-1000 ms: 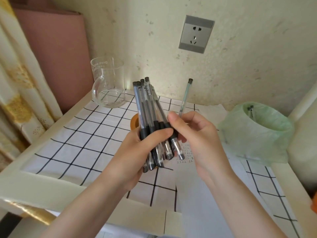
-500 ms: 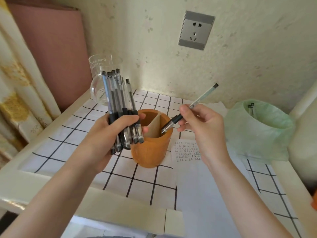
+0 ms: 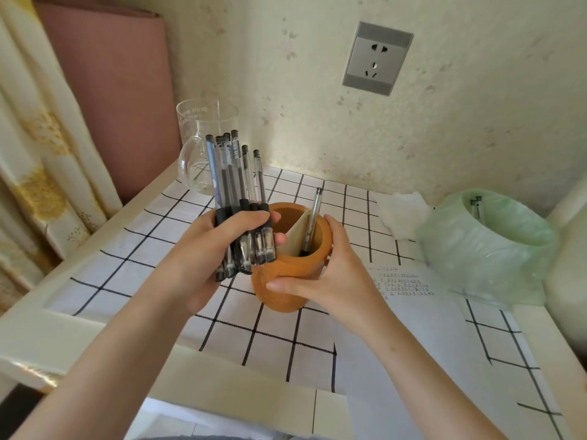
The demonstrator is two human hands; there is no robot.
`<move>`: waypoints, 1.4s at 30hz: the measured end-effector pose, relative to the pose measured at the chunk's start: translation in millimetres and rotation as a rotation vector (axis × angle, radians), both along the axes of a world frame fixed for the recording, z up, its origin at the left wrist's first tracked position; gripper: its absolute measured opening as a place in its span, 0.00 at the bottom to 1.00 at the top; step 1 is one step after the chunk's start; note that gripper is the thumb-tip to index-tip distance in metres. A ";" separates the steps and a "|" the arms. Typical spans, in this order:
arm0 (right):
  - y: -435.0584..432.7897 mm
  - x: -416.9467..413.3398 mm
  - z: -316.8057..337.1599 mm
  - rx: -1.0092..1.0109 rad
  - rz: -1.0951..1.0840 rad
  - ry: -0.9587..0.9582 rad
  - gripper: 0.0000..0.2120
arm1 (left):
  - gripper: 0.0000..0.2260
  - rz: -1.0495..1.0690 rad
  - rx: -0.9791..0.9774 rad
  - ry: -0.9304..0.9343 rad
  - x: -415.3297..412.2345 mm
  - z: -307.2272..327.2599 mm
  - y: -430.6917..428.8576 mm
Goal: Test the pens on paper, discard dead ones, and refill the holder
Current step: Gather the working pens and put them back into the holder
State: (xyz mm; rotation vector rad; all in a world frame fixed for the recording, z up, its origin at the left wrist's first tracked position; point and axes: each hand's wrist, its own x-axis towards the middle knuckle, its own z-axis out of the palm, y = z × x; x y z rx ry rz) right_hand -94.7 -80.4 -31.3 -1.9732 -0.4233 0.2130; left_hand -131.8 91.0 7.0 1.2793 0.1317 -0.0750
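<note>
My left hand [image 3: 209, 249] is shut on a bundle of several clear pens with black grips [image 3: 236, 198], held upright just left of the orange pen holder [image 3: 287, 290]. The holder stands on the checked table cover and has a pale divider inside. One pen [image 3: 313, 217] stands in its right compartment, leaning on the divider. My right hand [image 3: 330, 281] grips the holder's right side, thumb across its front. A sheet of paper [image 3: 409, 312] with rows of small test marks lies to the right.
A green-lined bin [image 3: 489, 249] at the right holds a couple of pens [image 3: 475, 208]. A clear glass mug [image 3: 203, 147] stands at the back left. A crumpled tissue [image 3: 400, 214] lies behind the holder. A wall socket [image 3: 376, 58] is above; curtains hang at the left.
My right hand has dropped its single pen into the holder's right compartment and now grips the holder. My left hand with the bundle has drawn closer to the holder.
</note>
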 end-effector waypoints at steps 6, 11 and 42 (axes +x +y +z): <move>-26.3 10.1 18.2 -0.019 0.051 0.055 0.42 | 0.14 -0.053 0.009 -0.022 -0.4 3.3 2.0; -49.6 13.0 19.9 -0.019 0.131 0.107 0.43 | 0.18 -0.090 0.007 -0.035 -4.0 6.9 -9.5; -18.1 6.5 46.7 0.210 -0.229 -0.207 0.07 | 0.18 -0.093 0.091 -0.063 -1.2 6.3 -22.1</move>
